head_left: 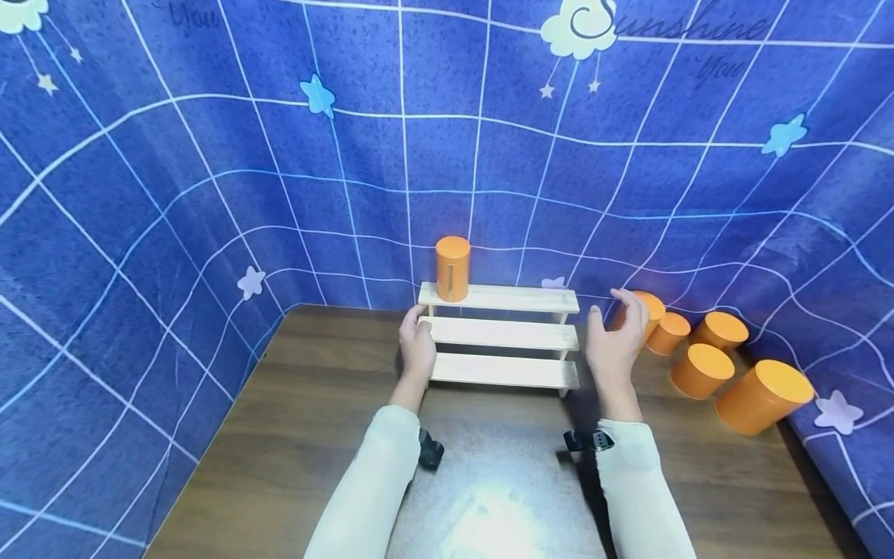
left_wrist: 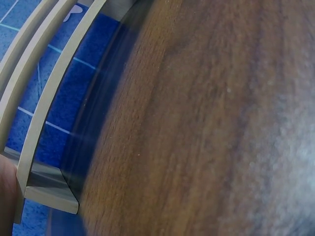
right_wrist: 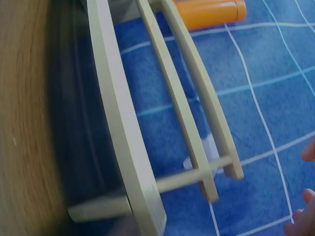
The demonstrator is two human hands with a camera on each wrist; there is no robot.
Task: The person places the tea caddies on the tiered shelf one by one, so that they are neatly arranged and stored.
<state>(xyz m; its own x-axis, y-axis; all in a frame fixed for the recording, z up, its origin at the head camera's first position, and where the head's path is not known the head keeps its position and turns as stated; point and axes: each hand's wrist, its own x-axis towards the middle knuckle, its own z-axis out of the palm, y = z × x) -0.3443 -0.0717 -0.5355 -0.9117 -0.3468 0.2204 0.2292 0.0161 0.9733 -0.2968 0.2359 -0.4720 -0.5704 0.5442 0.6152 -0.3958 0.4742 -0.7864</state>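
A pale wooden three-tier display shelf (head_left: 503,332) stands on the table near the fabric wall. My left hand (head_left: 417,347) grips its left end, the thumb over the edge of the middle tier. In the left wrist view, part of that hand (left_wrist: 7,189) shows at the end of the shelf (left_wrist: 49,96). An orange cylindrical canister (head_left: 453,272) stands upright at the left of the top tier. My right hand (head_left: 615,345) is raised beside the shelf's right end, thumb and fingers spread apart, holding nothing. The right wrist view shows its fingertips (right_wrist: 307,206) away from the tiers.
Several orange canisters of different sizes stand on the table's right side, among them a large one (head_left: 761,397) and a shorter one (head_left: 701,371). Blue fabric (head_left: 349,194) with a white grid hangs around the wooden table (head_left: 307,404). Bright glare lies on the tabletop between the forearms.
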